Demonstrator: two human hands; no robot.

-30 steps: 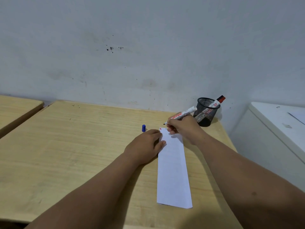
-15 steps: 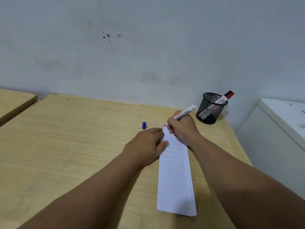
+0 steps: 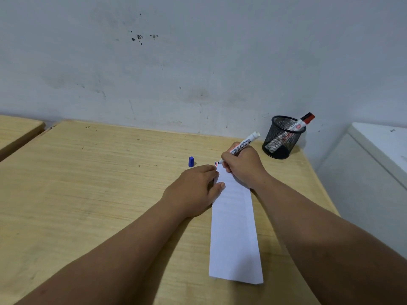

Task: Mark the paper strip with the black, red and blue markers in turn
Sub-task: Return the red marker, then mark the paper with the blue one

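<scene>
Marker point(image 3: 242, 144): gripped in your right hand point(image 3: 243, 165); keep strokes short, centre frame.
Left hand point(image 3: 193, 190): flat, unclenched; pin strip point(image 3: 234, 227).

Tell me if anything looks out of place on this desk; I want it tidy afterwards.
Only a loose blue cap standing on the desk, left of the paper strip, away from the mesh pen cup. The right hand holds an uncapped marker.
</scene>
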